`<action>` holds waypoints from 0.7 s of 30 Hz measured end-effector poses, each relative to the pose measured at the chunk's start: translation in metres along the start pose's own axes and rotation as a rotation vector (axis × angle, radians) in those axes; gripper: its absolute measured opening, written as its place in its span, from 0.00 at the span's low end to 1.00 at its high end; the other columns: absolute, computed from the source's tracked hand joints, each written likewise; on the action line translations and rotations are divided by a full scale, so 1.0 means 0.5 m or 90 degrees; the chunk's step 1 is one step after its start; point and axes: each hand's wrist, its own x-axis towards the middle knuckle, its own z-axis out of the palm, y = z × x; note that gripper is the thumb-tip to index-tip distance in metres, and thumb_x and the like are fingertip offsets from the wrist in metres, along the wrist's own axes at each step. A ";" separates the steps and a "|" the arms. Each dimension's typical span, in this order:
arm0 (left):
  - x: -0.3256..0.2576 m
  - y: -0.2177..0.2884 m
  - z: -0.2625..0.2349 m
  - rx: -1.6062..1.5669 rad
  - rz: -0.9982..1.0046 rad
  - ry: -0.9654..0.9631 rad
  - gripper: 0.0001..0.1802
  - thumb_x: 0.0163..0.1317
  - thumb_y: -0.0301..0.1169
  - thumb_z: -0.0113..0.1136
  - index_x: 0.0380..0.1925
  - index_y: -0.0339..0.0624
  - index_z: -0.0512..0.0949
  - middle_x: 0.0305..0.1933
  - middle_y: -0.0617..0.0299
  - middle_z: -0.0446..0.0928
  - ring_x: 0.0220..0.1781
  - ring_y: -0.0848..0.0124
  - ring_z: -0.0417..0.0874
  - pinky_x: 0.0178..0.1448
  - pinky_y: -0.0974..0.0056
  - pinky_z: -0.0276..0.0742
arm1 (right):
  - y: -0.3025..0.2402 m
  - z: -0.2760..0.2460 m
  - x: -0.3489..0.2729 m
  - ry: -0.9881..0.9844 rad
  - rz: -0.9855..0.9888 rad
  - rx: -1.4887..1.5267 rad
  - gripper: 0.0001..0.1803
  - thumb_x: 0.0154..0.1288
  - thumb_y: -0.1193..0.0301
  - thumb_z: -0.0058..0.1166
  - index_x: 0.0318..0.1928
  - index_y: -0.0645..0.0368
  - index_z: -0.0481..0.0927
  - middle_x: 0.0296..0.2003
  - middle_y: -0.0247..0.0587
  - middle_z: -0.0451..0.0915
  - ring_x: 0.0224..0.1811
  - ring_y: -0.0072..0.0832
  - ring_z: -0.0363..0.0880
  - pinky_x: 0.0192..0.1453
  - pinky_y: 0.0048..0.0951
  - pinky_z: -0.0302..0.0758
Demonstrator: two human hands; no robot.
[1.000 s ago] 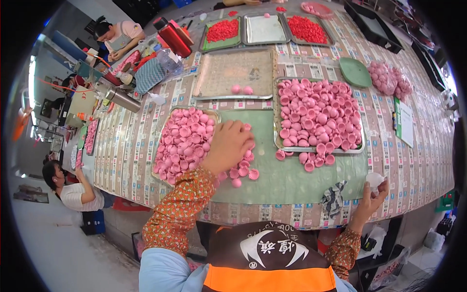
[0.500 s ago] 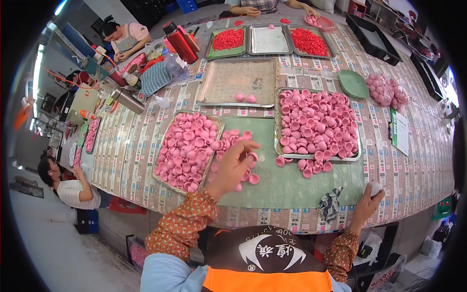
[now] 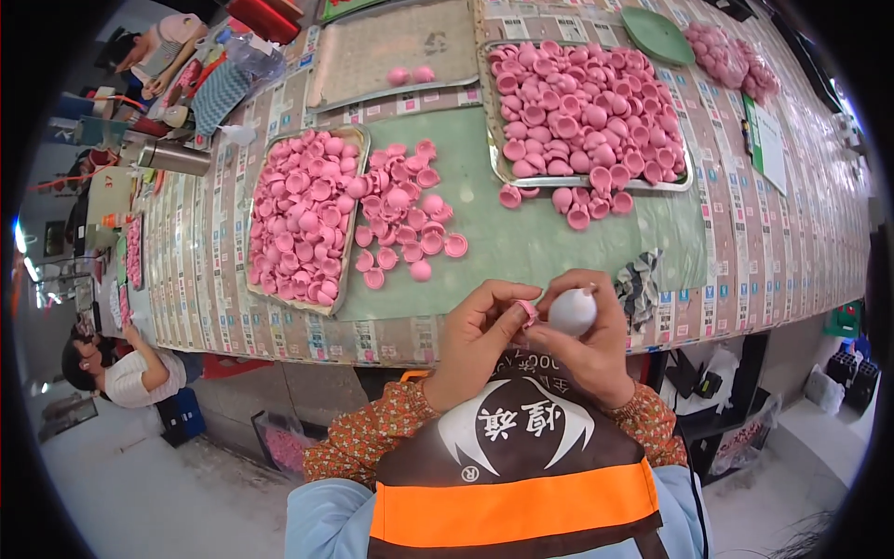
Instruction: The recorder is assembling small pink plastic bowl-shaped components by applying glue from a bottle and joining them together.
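Spanning my view, the long work table [image 3: 745, 270] carries a green mat [image 3: 549, 242], two metal trays [image 3: 346, 270] of pink caps [image 3: 298, 224] and loose caps between them. Below its near edge, my right hand [image 3: 596, 349] cups a white ball [image 3: 572, 312], fingers curled round it. My left hand [image 3: 477, 340] pinches one pink cap [image 3: 528, 311] against the ball.

Beyond the hands lies a green mat [image 3: 549, 244] on the surface [image 3: 782, 252]. Up and left of the hands a metal tray [image 3: 346, 270] stands heaped with pink cups, more of them loose [image 3: 410, 210] beside it. Up and right sits a second full tray [image 3: 684, 177]. Just right of the hands lies a patterned cloth [image 3: 639, 284].
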 end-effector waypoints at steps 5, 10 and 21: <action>-0.023 -0.001 -0.005 -0.080 -0.058 -0.014 0.13 0.73 0.28 0.53 0.55 0.37 0.73 0.45 0.61 0.80 0.44 0.76 0.83 0.50 0.69 0.80 | 0.010 0.005 -0.006 0.014 0.037 -0.018 0.21 0.56 0.84 0.64 0.48 0.59 0.71 0.37 0.35 0.77 0.39 0.18 0.77 0.42 0.21 0.76; -0.032 -0.008 -0.026 -0.167 -0.122 -0.132 0.21 0.71 0.25 0.55 0.62 0.40 0.67 0.51 0.57 0.78 0.47 0.72 0.83 0.53 0.65 0.81 | 0.013 -0.003 -0.004 0.035 0.064 -0.081 0.19 0.56 0.84 0.62 0.46 0.58 0.71 0.34 0.33 0.78 0.36 0.16 0.77 0.40 0.21 0.75; -0.021 -0.046 -0.029 0.042 0.079 -0.107 0.19 0.70 0.25 0.56 0.59 0.39 0.68 0.52 0.58 0.74 0.50 0.73 0.79 0.56 0.66 0.79 | 0.007 0.024 -0.011 0.106 0.082 -0.112 0.16 0.57 0.79 0.63 0.44 0.57 0.72 0.32 0.30 0.79 0.33 0.15 0.75 0.37 0.20 0.73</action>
